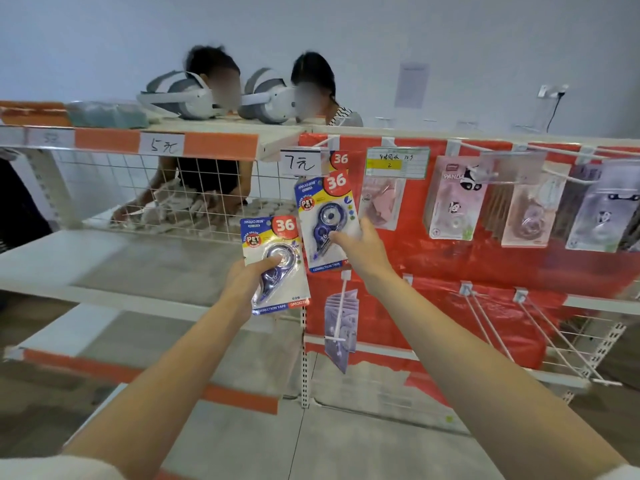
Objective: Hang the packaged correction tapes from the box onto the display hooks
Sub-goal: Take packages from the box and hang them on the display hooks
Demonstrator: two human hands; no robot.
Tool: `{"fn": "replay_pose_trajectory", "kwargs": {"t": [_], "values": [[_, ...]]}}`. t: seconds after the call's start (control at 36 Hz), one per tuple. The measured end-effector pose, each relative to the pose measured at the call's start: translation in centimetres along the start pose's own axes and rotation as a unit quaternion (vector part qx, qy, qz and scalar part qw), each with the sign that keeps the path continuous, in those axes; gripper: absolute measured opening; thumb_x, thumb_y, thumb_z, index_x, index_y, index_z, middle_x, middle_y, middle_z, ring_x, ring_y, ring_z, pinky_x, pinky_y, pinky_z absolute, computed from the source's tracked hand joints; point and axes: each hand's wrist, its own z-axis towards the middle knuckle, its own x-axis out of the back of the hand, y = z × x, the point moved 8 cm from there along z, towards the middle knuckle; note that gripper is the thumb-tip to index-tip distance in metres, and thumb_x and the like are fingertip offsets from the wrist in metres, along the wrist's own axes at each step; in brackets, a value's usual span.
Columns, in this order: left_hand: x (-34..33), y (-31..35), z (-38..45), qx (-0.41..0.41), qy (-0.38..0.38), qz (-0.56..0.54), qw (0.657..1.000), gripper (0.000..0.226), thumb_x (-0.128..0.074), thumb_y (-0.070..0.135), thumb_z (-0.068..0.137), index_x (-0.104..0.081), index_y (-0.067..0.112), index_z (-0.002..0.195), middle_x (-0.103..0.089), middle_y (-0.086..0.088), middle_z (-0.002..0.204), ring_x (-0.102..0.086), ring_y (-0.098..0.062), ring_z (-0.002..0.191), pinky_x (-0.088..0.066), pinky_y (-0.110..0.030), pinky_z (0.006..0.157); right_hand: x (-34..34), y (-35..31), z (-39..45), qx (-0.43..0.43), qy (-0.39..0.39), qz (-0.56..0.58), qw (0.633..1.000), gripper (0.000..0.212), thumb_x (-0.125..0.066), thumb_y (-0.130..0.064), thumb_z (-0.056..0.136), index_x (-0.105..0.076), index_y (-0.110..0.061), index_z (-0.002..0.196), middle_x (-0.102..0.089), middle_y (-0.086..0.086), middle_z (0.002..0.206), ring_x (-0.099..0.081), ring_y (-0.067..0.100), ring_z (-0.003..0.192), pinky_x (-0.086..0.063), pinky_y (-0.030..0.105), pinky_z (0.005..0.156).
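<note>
Pale wall (450, 36); white shelving (104, 247)

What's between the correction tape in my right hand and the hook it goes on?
Nothing visible blocks it. The right hand holds the raised pack just below the top-left hook, where another pack already hangs.

Bare forearms (166, 386) emerge from white sleeves (52, 468).

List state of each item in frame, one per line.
left hand: holds a correction tape pack, not yet hung
right hand: holds second pack up near the top-left hook
third pack: behind the second, seemingly already on that hook
lower right hooks: bare
panda pack: hanging
</note>
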Motion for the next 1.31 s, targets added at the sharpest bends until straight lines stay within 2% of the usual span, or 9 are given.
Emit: {"fn": "replay_pose_trajectory", "kwargs": {"t": [0.25,0.42,0.5,0.67,0.78,0.89,1.11,1.19,1.31], "values": [[-0.1,0.3,-0.2,0.0,0.0,0.021,1.0,0.017,-0.07,0.007,0.08,-0.064,0.014,0.095,-0.071,-0.009,0.093,-0.068,-0.019,0.072,-0.056,-0.037,0.073,-0.1,-1.0,-0.3,0.046,-0.045,0.047,0.997,0.027,-0.063,-0.016,0.089,-0.048,-0.023,0.11,-0.049,-0.022,0.089,-0.047,0.002,0.087,-0.039,0.009,0.069],[-0.7,0.7,-0.5,-0.005,0.0,0.016,1.0,0.014,-0.068,0.004,0.082,-0.061,0.015,0.089,-0.068,-0.004,0.083,-0.065,-0.017,0.068,-0.053,-0.025,0.05,0.0,-1.6,0.1,0.054,-0.006,0.04,0.998,0.032,-0.063,-0.018,0.088,-0.052,-0.007,0.116,-0.058,-0.002,0.1,-0.053,0.008,0.082,-0.04,0.014,0.064],[-0.7,0.7,-0.5,-0.002,0.003,0.014,1.0,0.014,-0.068,0.005,0.083,-0.06,0.014,0.089,-0.067,-0.005,0.084,-0.064,-0.019,0.071,-0.053,-0.029,0.057,-0.4,-1.6,-0.1,0.061,-0.015,0.044,0.997,0.032,-0.062,-0.018,0.09,-0.05,-0.009,0.118,-0.058,-0.001,0.104,-0.056,0.018,0.098,-0.041,0.017,0.069],[-0.7,0.3,-0.2,0.005,-0.008,0.016,1.0,0.024,-0.069,0.005,0.082,-0.062,0.008,0.105,-0.068,-0.013,0.097,-0.066,-0.024,0.077,-0.054,-0.036,0.072,-1.1,-1.8,0.0,0.058,-0.033,0.046,0.997,0.028,-0.061,-0.019,0.091,-0.048,-0.013,0.115,-0.048,-0.008,0.096,-0.049,0.012,0.094,-0.038,0.007,0.059],[-0.7,0.3,-0.3,0.007,-0.011,0.017,1.0,0.022,-0.067,0.005,0.083,-0.061,0.009,0.104,-0.068,-0.009,0.092,-0.065,-0.022,0.075,-0.053,-0.034,0.066,-0.4,-0.9,0.0,0.057,0.008,0.066,0.996,0.032,-0.059,-0.019,0.092,-0.046,-0.012,0.121,-0.052,-0.01,0.1,-0.052,0.022,0.114,-0.042,0.018,0.071],[-0.5,0.3,-0.3,0.011,-0.01,0.023,1.0,0.023,-0.069,0.007,0.082,-0.061,0.01,0.104,-0.069,-0.009,0.093,-0.066,-0.023,0.077,-0.054,-0.035,0.07,-0.6,-0.5,0.2,0.046,0.001,0.069,0.997,0.025,-0.059,-0.019,0.092,-0.046,-0.018,0.113,-0.046,-0.018,0.09,-0.048,0.0,0.082,-0.036,0.009,0.061],[-0.3,0.5,-0.7,0.009,0.001,0.037,0.999,0.02,-0.07,0.009,0.082,-0.059,0.014,0.099,-0.067,-0.004,0.089,-0.065,-0.021,0.076,-0.052,-0.033,0.065,-0.7,-0.3,0.2,0.038,0.01,0.053,0.998,0.024,-0.062,-0.021,0.09,-0.05,-0.011,0.109,-0.054,-0.009,0.091,-0.055,0.008,0.082,-0.046,0.021,0.068],[-0.2,0.6,-1.0,0.01,0.0,0.035,0.999,0.017,-0.07,0.008,0.082,-0.06,0.016,0.093,-0.067,-0.005,0.09,-0.064,-0.021,0.076,-0.052,-0.033,0.065,-1.1,-0.5,0.4,0.022,0.002,0.08,0.997,0.02,-0.064,-0.025,0.087,-0.05,-0.02,0.1,-0.053,-0.009,0.092,-0.06,0.023,0.097,-0.055,0.049,0.082],[-0.2,1.0,-1.5,0.006,0.005,0.032,0.999,0.015,-0.069,0.007,0.083,-0.058,0.018,0.086,-0.066,-0.003,0.083,-0.063,-0.02,0.072,-0.051,-0.031,0.062,-1.8,-0.8,0.4,0.007,-0.012,0.075,0.997,0.02,-0.065,-0.029,0.085,-0.048,-0.022,0.093,-0.05,-0.004,0.092,-0.058,0.031,0.102,-0.053,0.058,0.082]]}}
